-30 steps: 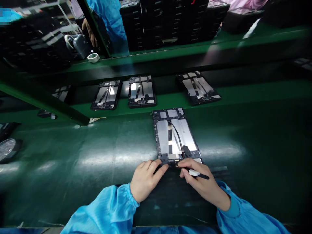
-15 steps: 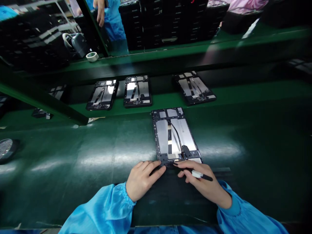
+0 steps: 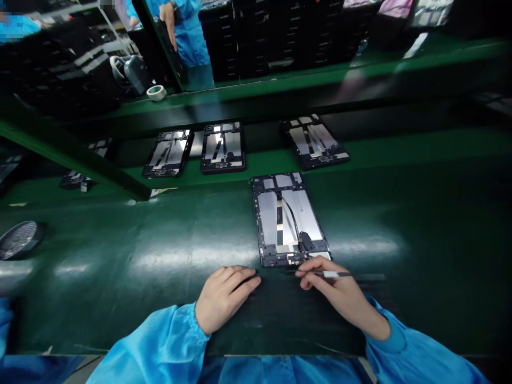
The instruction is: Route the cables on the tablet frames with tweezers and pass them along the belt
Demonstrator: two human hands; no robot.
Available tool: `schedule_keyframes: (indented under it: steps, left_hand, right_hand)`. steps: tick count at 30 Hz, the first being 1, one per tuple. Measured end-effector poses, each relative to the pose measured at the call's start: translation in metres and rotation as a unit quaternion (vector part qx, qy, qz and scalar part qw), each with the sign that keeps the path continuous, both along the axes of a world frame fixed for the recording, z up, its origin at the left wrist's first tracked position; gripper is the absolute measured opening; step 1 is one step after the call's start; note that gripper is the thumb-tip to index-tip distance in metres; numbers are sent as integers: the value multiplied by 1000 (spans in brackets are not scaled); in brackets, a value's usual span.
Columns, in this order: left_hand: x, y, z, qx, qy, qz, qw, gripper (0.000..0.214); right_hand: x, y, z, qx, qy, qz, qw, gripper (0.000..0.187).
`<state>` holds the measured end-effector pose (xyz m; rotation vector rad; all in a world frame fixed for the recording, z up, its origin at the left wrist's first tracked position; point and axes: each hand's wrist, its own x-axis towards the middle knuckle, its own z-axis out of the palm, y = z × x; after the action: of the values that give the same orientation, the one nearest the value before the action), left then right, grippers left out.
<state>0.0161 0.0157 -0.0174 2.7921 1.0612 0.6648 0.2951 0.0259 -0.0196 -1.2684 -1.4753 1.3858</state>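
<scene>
An opened tablet (image 3: pixel 288 218) lies on the green bench in front of me. Its back is off, showing silver panels, a dark flat cable and a thin curved black wire. My left hand (image 3: pixel 228 296) rests on the bench just below the tablet's lower left corner, fingers stretched out and holding nothing. At the lower right edge, my right hand (image 3: pixel 332 285) pinches a slim black tool with a white band (image 3: pixel 331 274). Its tip points left, near the tablet's bottom edge; whether it touches cannot be made out.
Several more opened tablets, including one (image 3: pixel 224 148) behind mine, lie along the back strip. A green post (image 3: pixel 120 178) slants in from the left. A round lamp-like object (image 3: pixel 20 240) sits at far left. On the ledge is a tape roll (image 3: pixel 156 93); co-workers stand beyond.
My left hand has come off the tablet's lower edge and moved left and down onto the bench. My right hand has shifted slightly right, its tool now lying flatter. The view has tilted slightly.
</scene>
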Motion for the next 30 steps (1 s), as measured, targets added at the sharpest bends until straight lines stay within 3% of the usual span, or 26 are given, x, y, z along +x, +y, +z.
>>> schedule_keyframes:
  steps: [4,8,13,18,21,30]
  left_hand:
    - [2,-28,2,-17,54,11,998,24]
    - [13,-34,5,-33,42,11,999,24]
    - [8,-20,7,-38,49,-16,998,25]
    - [6,-17,4,-33,57,-25,998,25]
    - [10,-19,3,-35,52,-25,998,25]
    - [21,-21,7,-41,52,-19,998,25]
  right_hand:
    - [25,-9,-7,-29,-12,-18,999,35]
    - [37,-8,4,-59,-30,-1,998,37]
    - [3,0,20,-62,-46,45,996,24]
    - [-36,8,19,67,-145,86,983,12]
    - [-40,9,16,114,-192,75,972,12]
    - [-34,4,11,71,-149,80,983,17]
